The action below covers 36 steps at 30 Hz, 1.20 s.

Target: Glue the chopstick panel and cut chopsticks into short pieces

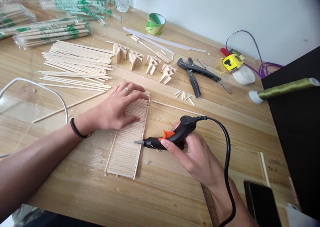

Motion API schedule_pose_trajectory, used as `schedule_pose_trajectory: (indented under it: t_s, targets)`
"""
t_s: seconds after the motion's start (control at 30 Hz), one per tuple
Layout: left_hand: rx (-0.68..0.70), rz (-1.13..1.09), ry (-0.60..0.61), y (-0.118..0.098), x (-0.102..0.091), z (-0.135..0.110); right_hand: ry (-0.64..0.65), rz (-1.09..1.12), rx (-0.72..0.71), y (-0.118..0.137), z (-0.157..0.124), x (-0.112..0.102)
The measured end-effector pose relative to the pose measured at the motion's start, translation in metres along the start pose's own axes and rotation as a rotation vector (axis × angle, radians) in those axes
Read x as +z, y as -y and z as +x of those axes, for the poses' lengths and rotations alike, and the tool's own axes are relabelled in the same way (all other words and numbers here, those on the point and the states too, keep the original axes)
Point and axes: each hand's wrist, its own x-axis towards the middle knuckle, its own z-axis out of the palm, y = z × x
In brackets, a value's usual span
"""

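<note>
A flat panel of short wooden sticks (pixel 126 147) glued side by side lies on the wooden table (pixel 162 193). My left hand (pixel 117 108) rests flat on the panel's far half, fingers stretched out, a ring on one finger. My right hand (pixel 197 157) grips a black glue gun (pixel 172 138) with an orange trigger. The gun's metal nozzle points left and touches the panel's right edge. Its black cord (pixel 227 167) loops over my right wrist.
A pile of long wooden sticks (pixel 77 65) and wrapped chopstick packs (pixel 50 31) lie at the far left. Small stick assemblies (pixel 150 65), black pliers (pixel 193 73), green tape (pixel 155 23), a yellow tape measure (pixel 232 62) and a phone (pixel 262 203) also lie about. A black box (pixel 297 127) stands right.
</note>
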Motion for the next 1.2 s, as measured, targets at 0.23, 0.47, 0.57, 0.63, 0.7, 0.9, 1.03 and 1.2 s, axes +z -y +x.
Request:
schedule_pose_trajectory:
  t_s: [0.23,0.47,0.57,0.63,0.7,0.9,1.03,1.2]
  targets:
    - [0.005,-0.006,0.000,-0.0003,-0.0006,0.0005,-0.047,0.026,-0.026,0.0007,0.0009,0.0015]
    - [0.046,-0.012,0.002,0.0002,-0.0009,0.0005,-0.091,0.023,-0.047,0.0029,0.0049,0.0023]
    - [0.052,-0.017,-0.010,0.0011,-0.0004,0.0005,-0.078,0.034,-0.052,0.0031,0.0059,0.0004]
    - [0.055,-0.023,-0.015,0.0016,0.0000,0.0006,-0.047,0.047,-0.048,0.0024,0.0061,-0.0017]
    - [0.058,-0.029,-0.019,0.0019,0.0003,0.0006,-0.001,0.050,-0.038,0.0015,0.0055,-0.0039]
    - [0.060,-0.029,-0.020,0.0022,0.0009,0.0004,0.093,0.048,-0.006,-0.0008,0.0018,-0.0070]
    - [0.057,-0.036,-0.016,0.0020,0.0004,0.0004,0.067,0.050,-0.008,-0.0012,0.0019,-0.0052]
    - [0.066,-0.041,-0.017,0.0010,-0.0005,0.0008,-0.080,0.062,0.007,-0.0034,0.0034,0.0005]
